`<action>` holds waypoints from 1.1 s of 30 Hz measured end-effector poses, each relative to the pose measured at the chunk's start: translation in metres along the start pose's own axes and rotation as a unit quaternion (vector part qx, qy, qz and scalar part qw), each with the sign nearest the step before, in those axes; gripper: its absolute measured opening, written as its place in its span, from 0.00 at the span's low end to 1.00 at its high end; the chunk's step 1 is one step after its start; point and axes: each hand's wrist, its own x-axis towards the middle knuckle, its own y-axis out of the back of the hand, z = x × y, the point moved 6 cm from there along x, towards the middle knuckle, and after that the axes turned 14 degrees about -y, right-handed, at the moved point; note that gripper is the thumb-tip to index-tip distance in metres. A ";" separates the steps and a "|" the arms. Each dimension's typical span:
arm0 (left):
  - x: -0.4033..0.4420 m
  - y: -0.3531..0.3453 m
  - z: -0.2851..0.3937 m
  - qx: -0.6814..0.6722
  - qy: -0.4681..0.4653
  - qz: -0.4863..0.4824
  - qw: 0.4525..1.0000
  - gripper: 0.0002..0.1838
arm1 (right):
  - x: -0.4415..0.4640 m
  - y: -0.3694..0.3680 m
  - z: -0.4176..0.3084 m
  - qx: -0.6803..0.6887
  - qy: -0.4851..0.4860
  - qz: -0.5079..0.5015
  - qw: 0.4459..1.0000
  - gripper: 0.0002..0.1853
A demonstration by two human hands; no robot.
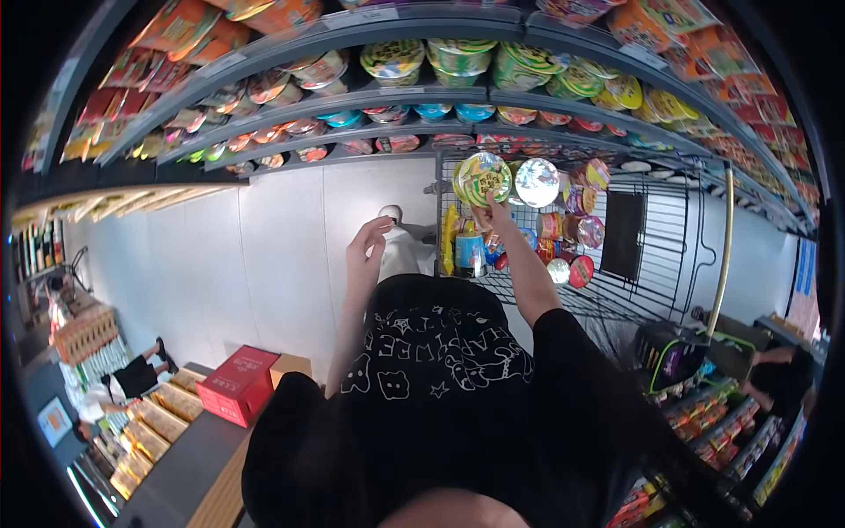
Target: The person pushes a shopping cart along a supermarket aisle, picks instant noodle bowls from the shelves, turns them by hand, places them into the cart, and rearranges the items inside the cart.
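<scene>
My right hand [493,216] grips an instant noodle cup [485,177] with a green and yellow lid, holding it over the near-left part of a wire shopping cart [673,238]. Beside that cup is a silver-lidded cup [537,183]. Below it in the cart lie a blue tub [471,253], a yellow packet [449,239] and several other cups, among them a red-lidded one [581,272]. My left hand [368,239] hangs in the air left of the cart, its fingers loosely bent and apart, with nothing in it.
Shelves [352,104] packed with noodle cups curve across the front. A red box [236,385] sits on a counter at the lower left. People stand at far left and far right. More stocked shelves [731,422] are at the lower right. Light floor [282,238] lies to the left.
</scene>
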 end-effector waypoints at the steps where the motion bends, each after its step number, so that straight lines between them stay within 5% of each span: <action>1: -0.001 0.001 0.002 0.018 -0.004 -0.004 1.000 0.16 | 0.009 -0.001 -0.001 0.000 0.006 -0.026 1.000 0.17; 8: -0.005 0.002 0.007 0.046 -0.017 -0.014 0.999 0.16 | 0.010 -0.014 -0.011 -0.036 -0.034 -0.068 0.996 0.15; 14: -0.001 -0.003 0.006 0.049 -0.036 -0.052 0.997 0.16 | -0.015 -0.019 0.004 -0.013 -0.205 0.026 0.978 0.21; 17: 0.000 -0.001 0.009 0.049 -0.066 -0.058 0.995 0.14 | -0.041 -0.019 0.021 0.039 -0.100 0.097 0.989 0.19; 19: 0.003 0.003 0.011 0.042 -0.073 -0.051 0.995 0.13 | -0.053 -0.026 0.018 -0.103 0.167 0.123 0.973 0.13; 21: 0.008 0.008 0.014 0.047 -0.088 -0.041 0.994 0.08 | -0.098 -0.063 0.014 -0.088 0.222 0.033 0.970 0.08; 24: 0.017 0.018 0.001 -0.008 -0.039 -0.049 0.998 0.07 | -0.113 -0.093 0.020 -0.260 0.228 -0.026 0.938 0.07; 30: 0.031 0.040 -0.012 -0.034 -0.057 -0.061 0.996 0.07 | -0.139 -0.148 0.014 -0.338 0.204 -0.073 0.916 0.08; 32: 0.035 0.049 -0.019 -0.013 -0.051 -0.097 0.994 0.07 | -0.127 -0.156 0.021 -0.352 0.243 -0.071 0.901 0.06; 33: 0.038 0.055 -0.021 -0.013 -0.055 -0.097 0.994 0.06 | -0.126 -0.154 0.019 -0.426 0.292 0.036 0.856 0.06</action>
